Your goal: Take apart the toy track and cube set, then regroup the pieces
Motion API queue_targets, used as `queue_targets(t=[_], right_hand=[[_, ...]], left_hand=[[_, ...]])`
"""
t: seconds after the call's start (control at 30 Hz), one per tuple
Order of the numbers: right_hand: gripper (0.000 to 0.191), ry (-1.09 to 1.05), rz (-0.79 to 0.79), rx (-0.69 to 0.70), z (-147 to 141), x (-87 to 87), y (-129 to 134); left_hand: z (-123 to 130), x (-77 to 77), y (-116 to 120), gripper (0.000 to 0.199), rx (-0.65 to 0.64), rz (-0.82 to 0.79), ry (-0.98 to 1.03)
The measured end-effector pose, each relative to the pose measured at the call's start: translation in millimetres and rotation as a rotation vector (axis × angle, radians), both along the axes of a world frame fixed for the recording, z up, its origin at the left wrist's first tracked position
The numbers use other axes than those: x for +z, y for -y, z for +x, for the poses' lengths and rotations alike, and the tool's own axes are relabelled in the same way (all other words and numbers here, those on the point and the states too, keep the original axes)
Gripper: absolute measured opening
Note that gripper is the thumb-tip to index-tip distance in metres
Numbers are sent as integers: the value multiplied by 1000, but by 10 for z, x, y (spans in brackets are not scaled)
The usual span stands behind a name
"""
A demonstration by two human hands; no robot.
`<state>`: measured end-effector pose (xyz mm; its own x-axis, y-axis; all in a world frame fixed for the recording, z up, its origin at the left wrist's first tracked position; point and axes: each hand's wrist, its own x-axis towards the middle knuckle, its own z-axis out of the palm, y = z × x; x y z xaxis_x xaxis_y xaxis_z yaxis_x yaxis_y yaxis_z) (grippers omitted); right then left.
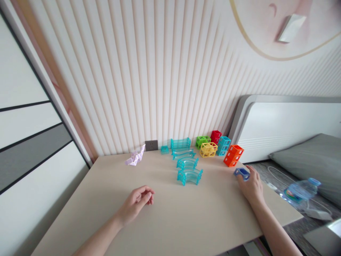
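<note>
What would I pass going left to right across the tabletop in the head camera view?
Pale lilac folded plastic piece → grey wall socket → clear teal curved track pieces → yellow lattice cube → orange lattice block → small blue block touched by the right hand.

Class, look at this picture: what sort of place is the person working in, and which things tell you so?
Probably a bedroom at home. A padded headboard with a grey pillow stands beside the table, and colourful toy blocks lie along the fluted wall.
</note>
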<state>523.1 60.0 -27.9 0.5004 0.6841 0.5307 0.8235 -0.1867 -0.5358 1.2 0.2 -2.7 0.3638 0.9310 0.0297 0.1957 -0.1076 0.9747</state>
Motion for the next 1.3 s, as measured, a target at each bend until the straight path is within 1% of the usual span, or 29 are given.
queue_targets(t=[0.07,0.13,0.2,0.27,0.33,0.4,0.43,0.5,0.53,0.6,0.67,0.7,0.73,0.77,0.8,0.87,0.93,1.0,1.07,1.17,1.3], right_hand=[[60,17,63,-13,-9,34,8],[55,27,119,-16,-18,77,20],[47,50,187,0,-40,124,38],[36,97,290,24,-95,169,62],[27,158,430,63,-207,209,94],[22,229,562,150,-401,255,148],[22,276,618,225,-533,283,187],[24,363,706,448,-872,356,300],[25,377,730,603,-1074,399,371],[30,368,667,914,-1521,488,526],[32,373,553,1156,-1977,568,660],[32,391,484,1247,-2191,602,704],[31,398,461,1330,-2390,629,727],[31,417,430,1411,-2570,650,727],[30,454,358,1484,-2729,662,706],[30,500,304,1558,-2994,660,612],[29,526,294,1592,-3198,622,490],[28,501,280,1597,-3356,558,389],[29,415,235,1570,-3466,485,338],[32,264,138,1504,-3524,391,347],[33,142,35,1458,-3407,338,378]], left_hand=[[-9,-30,-22,30,96,213,-126],[-46,-52,-82,24,207,509,-279],[-119,-66,-181,24,305,773,-444],[-225,-81,-310,34,401,926,-627],[-353,-109,-448,45,501,989,-795],[-484,-157,-571,54,579,990,-924],[-544,-186,-621,57,603,981,-973],[-640,-244,-691,59,616,967,-1039],[-672,-268,-710,59,609,963,-1059],[-701,-293,-720,57,592,959,-1077],[-690,-283,-703,54,587,958,-1073],[-677,-268,-689,52,585,957,-1068],[-662,-249,-673,51,583,954,-1064],[-649,-230,-658,50,578,951,-1063],[-638,-212,-644,49,567,948,-1063],[-628,-188,-623,47,535,940,-1056],[-631,-181,-612,45,496,933,-1032],[-635,-185,-611,41,467,919,-993],[-632,-190,-615,38,461,875,-937],[-616,-198,-620,33,478,775,-814],[-609,-210,-612,28,512,714,-708]])
